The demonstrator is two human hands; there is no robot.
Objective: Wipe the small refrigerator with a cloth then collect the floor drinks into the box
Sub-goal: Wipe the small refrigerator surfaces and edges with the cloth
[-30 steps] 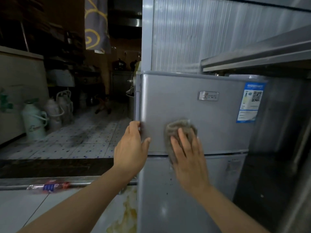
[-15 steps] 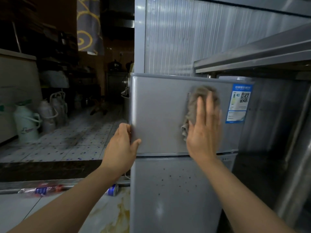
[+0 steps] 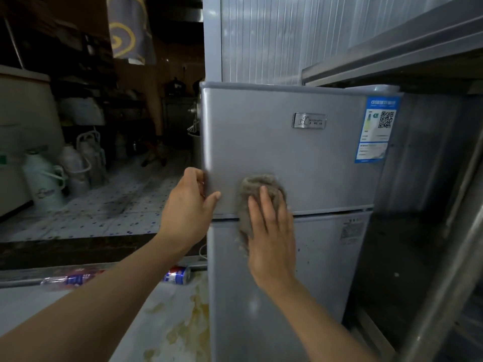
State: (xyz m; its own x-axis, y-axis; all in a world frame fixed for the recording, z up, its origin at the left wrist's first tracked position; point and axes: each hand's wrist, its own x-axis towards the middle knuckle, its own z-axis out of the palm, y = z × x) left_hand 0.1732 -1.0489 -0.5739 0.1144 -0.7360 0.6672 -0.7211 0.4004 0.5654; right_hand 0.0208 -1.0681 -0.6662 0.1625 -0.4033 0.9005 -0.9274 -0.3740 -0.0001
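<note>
Silver refrigerator: left hand grips its edge, flat right hand presses cloth

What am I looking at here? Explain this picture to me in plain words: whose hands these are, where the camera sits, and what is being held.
There is no machine here. A person wears a camera on the head, so the single picture looks forward and down at that person's own two bare arms.

In front stands a small grey refrigerator with two doors, a blue sticker on the upper one. The right hand lies flat, fingers straight, pressing a grey cloth against the door front, low on the upper door and over the seam between the doors. The left hand grips the upper door's left edge, fingers around the side, thumb on the front.

On the floor to the left lie a can and a plastic bottle, both on their sides. Further back, in the dim room, stand pale jugs.
</note>
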